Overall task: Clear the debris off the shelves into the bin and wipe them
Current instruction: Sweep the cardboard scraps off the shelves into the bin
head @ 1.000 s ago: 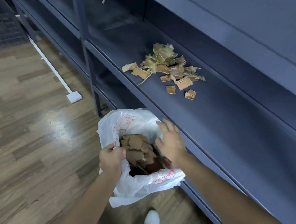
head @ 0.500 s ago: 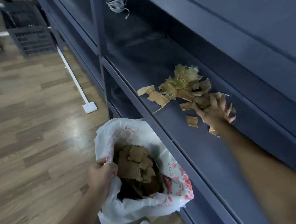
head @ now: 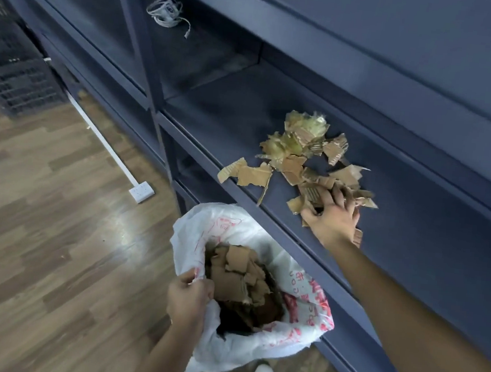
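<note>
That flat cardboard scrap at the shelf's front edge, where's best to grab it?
Pinch the cardboard scrap at its corrugated end, which seems to jut past the lip of the shelf, coming from the front with thumb underneath. It lies flat on the shelf, so elsewhere there is no edge to get under; the overhang probably offers one.

We look down on a wood-plank floor [head: 39, 226] in mixed browns, with a pale patch of reflected light [head: 126, 231] on it. Dark blue metal shelving [head: 140, 55] runs along our right. Black slatted crates [head: 16, 89] stand far left, and a white power strip [head: 141, 191] lies on the floor beside the shelving.
</note>
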`<state>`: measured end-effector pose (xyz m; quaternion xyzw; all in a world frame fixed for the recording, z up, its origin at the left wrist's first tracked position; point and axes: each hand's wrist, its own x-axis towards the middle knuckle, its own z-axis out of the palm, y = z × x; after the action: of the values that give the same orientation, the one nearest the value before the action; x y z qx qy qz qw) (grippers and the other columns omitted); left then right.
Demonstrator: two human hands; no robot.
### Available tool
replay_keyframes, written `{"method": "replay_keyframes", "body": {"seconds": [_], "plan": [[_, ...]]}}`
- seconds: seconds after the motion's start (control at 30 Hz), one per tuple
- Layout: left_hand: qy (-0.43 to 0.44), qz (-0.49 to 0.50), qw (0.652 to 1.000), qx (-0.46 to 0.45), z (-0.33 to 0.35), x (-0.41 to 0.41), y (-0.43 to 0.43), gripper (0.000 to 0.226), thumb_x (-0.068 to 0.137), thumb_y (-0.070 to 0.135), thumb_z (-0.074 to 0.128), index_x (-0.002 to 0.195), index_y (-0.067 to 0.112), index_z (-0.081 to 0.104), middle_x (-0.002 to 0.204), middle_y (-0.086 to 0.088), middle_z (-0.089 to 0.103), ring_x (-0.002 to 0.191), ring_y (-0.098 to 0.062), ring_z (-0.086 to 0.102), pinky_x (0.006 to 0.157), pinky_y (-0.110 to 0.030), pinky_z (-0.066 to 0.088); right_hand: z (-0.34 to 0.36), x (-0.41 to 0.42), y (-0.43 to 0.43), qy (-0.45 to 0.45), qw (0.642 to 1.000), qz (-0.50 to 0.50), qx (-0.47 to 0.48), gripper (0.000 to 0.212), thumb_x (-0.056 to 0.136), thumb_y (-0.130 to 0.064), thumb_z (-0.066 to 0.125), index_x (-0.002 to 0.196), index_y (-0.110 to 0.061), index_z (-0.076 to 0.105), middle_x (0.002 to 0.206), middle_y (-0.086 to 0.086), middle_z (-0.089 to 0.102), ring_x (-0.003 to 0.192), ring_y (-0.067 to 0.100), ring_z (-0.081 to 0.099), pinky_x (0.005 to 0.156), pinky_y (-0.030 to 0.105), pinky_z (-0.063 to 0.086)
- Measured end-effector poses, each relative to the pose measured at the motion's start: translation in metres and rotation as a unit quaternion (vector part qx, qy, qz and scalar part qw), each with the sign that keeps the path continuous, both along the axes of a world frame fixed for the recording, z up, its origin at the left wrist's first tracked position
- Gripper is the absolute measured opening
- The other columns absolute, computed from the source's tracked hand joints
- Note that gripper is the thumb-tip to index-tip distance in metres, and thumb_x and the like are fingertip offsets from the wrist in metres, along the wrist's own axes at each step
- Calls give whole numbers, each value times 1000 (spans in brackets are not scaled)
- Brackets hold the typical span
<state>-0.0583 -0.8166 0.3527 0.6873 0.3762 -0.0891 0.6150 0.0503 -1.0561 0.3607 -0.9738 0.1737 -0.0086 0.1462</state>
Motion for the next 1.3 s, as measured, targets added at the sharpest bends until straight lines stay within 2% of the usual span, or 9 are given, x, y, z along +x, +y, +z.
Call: {"method": "replay_keyframes", "body": {"seconds": [0.13, 0.37, 0.5, 0.6, 0.7, 0.77, 0.97, 1.1, 1.3], "plan": [[1, -16, 1000, -17, -2, 6, 1, 21, 55, 7, 51, 37, 13, 44, 47, -4, 36, 56, -25, 36, 55, -25, 29, -2, -20, 18, -6, 1000, -5, -21, 56, 80, -44, 59, 129, -20, 49, 139, 12, 42, 124, 37, 32, 104, 46, 25], [45, -17, 999, -13, -1, 11, 0, 27, 72, -6, 50, 48, 6, 53, 56, -10, 44, 61, -27, 43, 64, -31, 37, -3, -64, 45, -1, 996, 76, -52, 55, 75, -46, 63, 122, -19, 55, 126, 14, 50, 119, 38, 39, 96, 48, 33], [56, -9, 998, -31, 5, 12, -3, 32, 74, -10, 49, 50, 12, 49, 58, -7, 42, 54, -20, 38, 59, -28, 35, -2, -86, 79, -54, 989, 130, -43, 47, 62, -45, 63, 101, -18, 66, 103, 10, 62, 103, 31, 47, 79, 49, 46], [63, -18, 998, -25, 3, 14, -2, 31, 71, -11, 47, 48, 9, 44, 55, -7, 35, 56, -23, 35, 56, -27, 30, -15, -97, 103, -18, 978, 207, 6, 36, 68, -38, 60, 96, -17, 69, 107, 4, 63, 109, 31, 51, 89, 48, 37], [77, -15, 997, -29, 1, 16, -2, 29, 69, -12, 47, 49, 8, 45, 56, -7, 36, 59, -23, 37, 58, -27, 31, -25, -103, 115, 132, 955, 261, 51, 45, 79, -48, 55, 114, -20, 60, 130, 0, 49, 130, 22, 32, 104, 44, 15], [77, -7, 996, -42, 2, 17, -1, 28, 70, -12, 49, 54, 11, 52, 60, -6, 45, 62, -23, 42, 60, -26, 35, -24, -102, 117, 167, 950, 256, 68, 45, 81, -51, 51, 113, -21, 60, 130, -2, 51, 129, 18, 34, 105, 42, 17], [55, -27, 998, -19, 3, 15, 0, 30, 67, -11, 48, 46, 7, 36, 46, -3, 28, 53, -22, 29, 53, -27, 26, 8, -80, 108, -13, 974, 206, 89, 28, 90, -30, 49, 93, -10, 68, 96, 7, 68, 98, 24, 57, 85, 30, 37], [48, -23, 998, -20, 0, 15, 6, 24, 68, -10, 47, 50, 5, 41, 51, -6, 28, 54, -21, 30, 53, -27, 26, 22, -37, 97, -89, 978, 153, 108, 32, 90, -18, 51, 119, -8, 59, 120, 11, 57, 111, 28, 49, 91, 32, 36], [45, -3, 999, -11, -3, 29, 28, 19, 66, -9, 49, 52, 3, 45, 51, -7, 33, 55, -21, 33, 54, -27, 29, 34, 45, 89, -3, 997, 49, 58, 69, 82, -44, 56, 141, -28, 24, 148, 10, 20, 135, 36, 19, 109, 55, 20]]}}
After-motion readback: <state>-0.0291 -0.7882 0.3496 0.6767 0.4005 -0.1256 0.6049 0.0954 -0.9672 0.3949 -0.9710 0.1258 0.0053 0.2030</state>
